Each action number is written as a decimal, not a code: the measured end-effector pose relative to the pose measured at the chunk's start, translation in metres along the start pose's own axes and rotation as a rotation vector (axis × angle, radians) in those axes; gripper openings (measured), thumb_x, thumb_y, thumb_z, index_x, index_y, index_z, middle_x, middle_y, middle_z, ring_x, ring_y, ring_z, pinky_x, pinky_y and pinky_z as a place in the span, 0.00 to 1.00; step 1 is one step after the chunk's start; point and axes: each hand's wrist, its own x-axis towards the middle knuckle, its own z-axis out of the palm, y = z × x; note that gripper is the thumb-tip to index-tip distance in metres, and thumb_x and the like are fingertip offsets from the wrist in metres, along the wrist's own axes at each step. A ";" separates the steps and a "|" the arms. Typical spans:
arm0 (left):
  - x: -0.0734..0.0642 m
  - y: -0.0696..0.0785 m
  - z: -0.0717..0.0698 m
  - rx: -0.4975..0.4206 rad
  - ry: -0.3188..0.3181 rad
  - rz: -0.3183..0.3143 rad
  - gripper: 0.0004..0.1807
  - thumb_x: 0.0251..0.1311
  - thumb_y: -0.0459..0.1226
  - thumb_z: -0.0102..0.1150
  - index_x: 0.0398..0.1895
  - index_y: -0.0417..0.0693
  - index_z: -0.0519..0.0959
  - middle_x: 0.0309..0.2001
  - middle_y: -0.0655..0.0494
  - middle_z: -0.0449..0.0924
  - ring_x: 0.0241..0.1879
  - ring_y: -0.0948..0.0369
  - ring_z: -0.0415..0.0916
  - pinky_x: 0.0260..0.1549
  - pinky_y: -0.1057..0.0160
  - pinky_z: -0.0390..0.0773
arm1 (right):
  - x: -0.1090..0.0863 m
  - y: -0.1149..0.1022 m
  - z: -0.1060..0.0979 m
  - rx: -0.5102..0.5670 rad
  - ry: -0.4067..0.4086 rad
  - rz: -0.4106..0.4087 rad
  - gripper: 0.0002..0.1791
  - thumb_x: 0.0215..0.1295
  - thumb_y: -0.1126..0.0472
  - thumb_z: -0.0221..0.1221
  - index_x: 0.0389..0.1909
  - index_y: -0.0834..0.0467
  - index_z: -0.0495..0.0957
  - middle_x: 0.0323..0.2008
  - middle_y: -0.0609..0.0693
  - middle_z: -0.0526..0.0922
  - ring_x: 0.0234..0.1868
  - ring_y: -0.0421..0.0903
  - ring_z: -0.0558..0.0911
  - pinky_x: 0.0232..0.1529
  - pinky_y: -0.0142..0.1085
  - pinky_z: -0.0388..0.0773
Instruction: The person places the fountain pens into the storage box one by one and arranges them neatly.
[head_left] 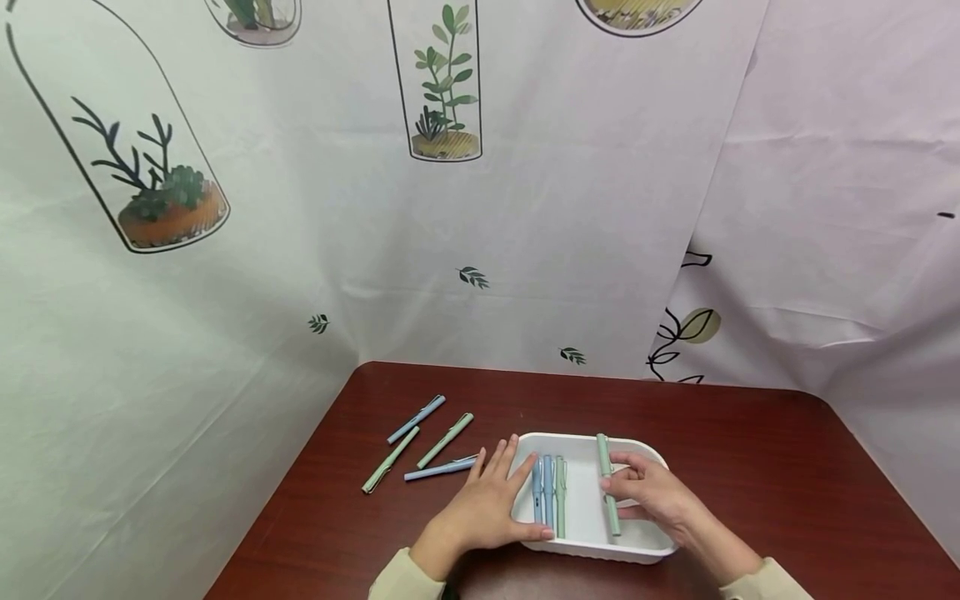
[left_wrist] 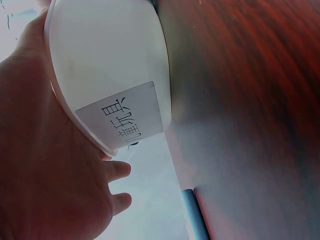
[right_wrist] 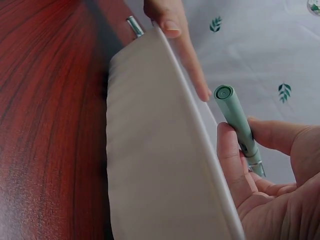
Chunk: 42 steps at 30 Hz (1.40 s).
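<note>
Head view: right grip [head_left: 654,493] pinches smooth, cylindrical green pen [head_left: 604,462]

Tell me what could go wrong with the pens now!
The green pen in the right hand might slip and land crooked in the tray. The left hand is on the tray's edge, so pushing hard might tip it. A blue pen outside lies close to that hand and could get bumped.

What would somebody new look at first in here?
Probably the white tray on the dark red table, with three pens lying in its left part. Over its right part, the right grip holds a green pen. Plant drawings on the pale backdrop might stand out too.
</note>
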 end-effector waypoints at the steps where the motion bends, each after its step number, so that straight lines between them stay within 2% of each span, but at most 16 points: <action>1: 0.000 0.000 0.000 -0.001 -0.001 0.000 0.59 0.52 0.77 0.52 0.82 0.58 0.53 0.82 0.44 0.41 0.80 0.46 0.43 0.75 0.39 0.47 | 0.001 0.001 0.001 -0.002 0.005 0.003 0.36 0.68 0.64 0.62 0.69 0.76 0.57 0.38 0.51 0.79 0.40 0.46 0.84 0.41 0.46 0.85; 15: 0.000 0.001 -0.001 -0.003 -0.007 -0.001 0.58 0.53 0.77 0.53 0.82 0.58 0.53 0.82 0.44 0.41 0.80 0.46 0.43 0.75 0.39 0.47 | 0.008 0.009 0.016 -0.015 0.024 0.007 0.36 0.64 0.64 0.65 0.67 0.76 0.60 0.37 0.52 0.80 0.39 0.46 0.83 0.39 0.45 0.85; 30: -0.002 0.001 0.001 -0.002 -0.001 -0.005 0.59 0.52 0.77 0.52 0.82 0.58 0.53 0.82 0.43 0.41 0.80 0.46 0.43 0.75 0.39 0.47 | 0.015 0.015 0.025 -0.024 -0.017 0.033 0.37 0.63 0.67 0.65 0.66 0.77 0.58 0.37 0.53 0.78 0.36 0.45 0.82 0.39 0.44 0.85; 42: -0.001 0.000 0.000 -0.013 -0.004 -0.001 0.58 0.53 0.76 0.53 0.82 0.58 0.52 0.82 0.43 0.41 0.80 0.46 0.42 0.75 0.38 0.47 | 0.022 0.016 0.036 -0.101 0.045 0.081 0.35 0.59 0.70 0.66 0.64 0.78 0.61 0.39 0.57 0.78 0.35 0.45 0.82 0.36 0.42 0.86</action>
